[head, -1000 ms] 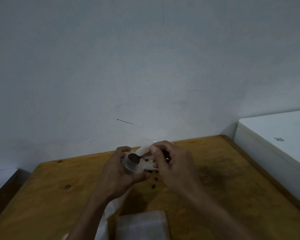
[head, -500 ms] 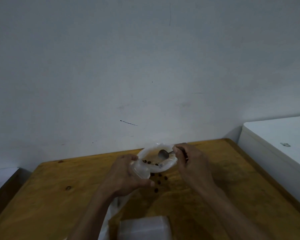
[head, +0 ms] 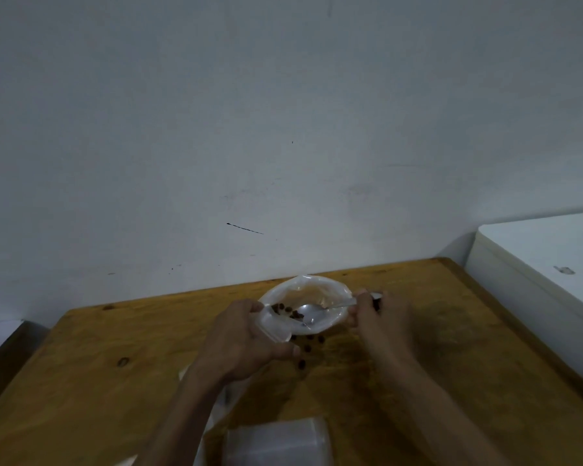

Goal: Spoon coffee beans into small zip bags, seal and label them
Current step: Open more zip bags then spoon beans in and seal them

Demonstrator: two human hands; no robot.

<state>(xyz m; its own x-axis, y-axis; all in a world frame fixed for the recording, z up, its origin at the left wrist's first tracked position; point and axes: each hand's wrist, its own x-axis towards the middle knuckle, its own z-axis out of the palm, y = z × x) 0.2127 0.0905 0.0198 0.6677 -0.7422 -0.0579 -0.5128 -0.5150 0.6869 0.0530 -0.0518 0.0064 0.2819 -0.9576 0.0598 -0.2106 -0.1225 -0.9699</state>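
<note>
A clear plastic bag (head: 330, 284) lies open on the wooden table (head: 98, 398) with several coffee beans (head: 281, 308) inside. My right hand (head: 382, 322) grips the handle of a metal spoon (head: 308, 312), and the spoon's bowl rests inside that bag among the beans. At the bag's left edge, my left hand (head: 243, 344) holds a small clear zip bag (head: 273, 329). Several loose beans (head: 301, 364) lie on the table just in front of the bag.
A translucent plastic container (head: 276, 442) stands at the near edge between my forearms. Thin plastic sheets (head: 221, 406) lie under my left forearm. A white box (head: 535, 267) sits beside the table on the right, and a wall runs close behind.
My right hand has drawn the spoon away from the small bag and moved right, lowering its bowl into the open bag of beans. My left hand stays in place.
</note>
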